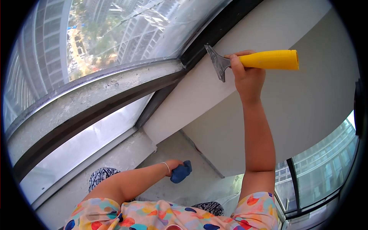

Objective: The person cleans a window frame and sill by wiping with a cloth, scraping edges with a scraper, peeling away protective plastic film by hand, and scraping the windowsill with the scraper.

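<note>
Scraper (269,60) high beside the window (126,34), blue cloth (182,173) low
The right hand (250,78) grips the scraper where yellow handle (283,59) meets grey head (219,64), near the dark window frame (212,34); lower down, the left hand (174,165) is closed around the blue cloth, above the grey floor (168,147).

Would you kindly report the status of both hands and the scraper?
Right hand gripping yellow-handled scraper near its head. Left hand holding blue cloth. Dark window frame appears close to the scraper head, contact unclear; no other obstruction seen.
</note>
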### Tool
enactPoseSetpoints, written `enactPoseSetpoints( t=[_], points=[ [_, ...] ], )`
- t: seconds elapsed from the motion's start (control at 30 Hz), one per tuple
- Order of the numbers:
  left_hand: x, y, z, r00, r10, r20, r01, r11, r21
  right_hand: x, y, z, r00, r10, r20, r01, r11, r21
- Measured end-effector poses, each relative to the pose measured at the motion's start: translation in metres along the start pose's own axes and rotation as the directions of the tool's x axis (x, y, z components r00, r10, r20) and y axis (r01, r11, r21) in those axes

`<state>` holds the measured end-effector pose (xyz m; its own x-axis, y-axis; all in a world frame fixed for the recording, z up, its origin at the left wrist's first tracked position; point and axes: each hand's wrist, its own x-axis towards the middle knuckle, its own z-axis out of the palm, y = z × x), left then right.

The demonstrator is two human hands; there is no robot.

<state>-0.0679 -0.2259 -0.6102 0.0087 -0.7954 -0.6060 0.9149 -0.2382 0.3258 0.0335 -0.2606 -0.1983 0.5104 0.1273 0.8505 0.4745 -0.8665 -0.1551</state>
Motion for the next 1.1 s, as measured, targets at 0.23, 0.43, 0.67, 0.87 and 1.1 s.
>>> enactPoseSetpoints(
  t=[0.23,0.43,0.67,0.87,1.1],
  points=[
    [-0.008,0.003,0.006,0.998,-0.015,-0.066,0.015,1.0,-0.002,0.011,0.001,0.006,0.993,0.038,-0.109,-0.016,0.98,0.2],
    [-0.004,0.003,0.009,0.994,-0.028,-0.106,0.03,0.999,0.019,0.003,0.004,0.017,0.993,0.046,-0.111,-0.026,0.984,0.175],
    [-0.001,0.004,0.005,0.998,-0.017,-0.064,0.017,1.0,-0.005,-0.002,0.004,0.011,0.991,0.091,-0.095,-0.071,0.978,0.194],
    [0.001,0.002,0.004,0.997,0.016,-0.071,-0.017,1.0,-0.012,-0.002,0.001,0.012,0.985,0.141,-0.102,-0.11,0.959,0.263],
    [0.01,-0.002,0.003,0.995,0.044,-0.095,-0.043,0.999,0.019,-0.006,-0.002,0.014,0.991,0.112,-0.076,-0.093,0.971,0.219]
  ],
)
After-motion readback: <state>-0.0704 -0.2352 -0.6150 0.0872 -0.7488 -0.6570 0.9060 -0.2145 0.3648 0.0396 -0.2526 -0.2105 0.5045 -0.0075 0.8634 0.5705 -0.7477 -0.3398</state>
